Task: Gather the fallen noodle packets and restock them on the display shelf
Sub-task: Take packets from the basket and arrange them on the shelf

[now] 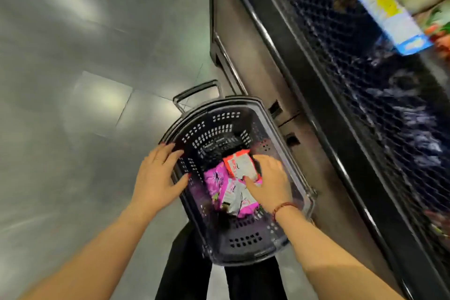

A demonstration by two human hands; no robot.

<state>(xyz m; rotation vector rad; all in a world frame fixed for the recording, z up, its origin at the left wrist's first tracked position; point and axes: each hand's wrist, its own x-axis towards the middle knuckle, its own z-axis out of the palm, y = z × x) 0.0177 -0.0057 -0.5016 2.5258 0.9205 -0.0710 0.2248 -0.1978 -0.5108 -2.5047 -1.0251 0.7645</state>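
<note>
Head view, wide-angle; the right side is motion-blurred.

Grey glossy tiled floor (73, 56) is seen across the left half, with light patches reflected on it.

Tall dark metal display shelf (341, 80) with a mesh front is seen along the right side, running top to bottom. Goods on it are blurred. Only a blue-and-yellow carton (392, 19) at the top right is made out.

Black perforated plastic basket (214, 134) is placed low, just beside the shelf base and between the two forearms. Its black pull handle (194, 91) is raised at the far end. Black trousers (182, 270) are seen below the basket's near end.

Noodle packets are located in the basket bottom, none on the floor in view. Pink noodle packets (216, 182) are overlapped there. An exact count cannot be told. Red-and-white noodle packet (239, 164) is tilted over their far edge.

Left hand (158, 175) is laid on the basket's left rim. Its fingers are spread and fairly straight over the rim, and the thumb is pointed inward over the basket wall.

Right hand (270, 182) is reached inside the basket. The red-and-white noodle packet is pinched, with the thumb pressed on its printed face near the lower corner. The fingers are wrapped behind its right edge and mostly hidden by the packet.

Red beaded bracelet (283, 208) is worn on the right wrist. Thin ring (157, 160) is worn on a left finger.
</note>
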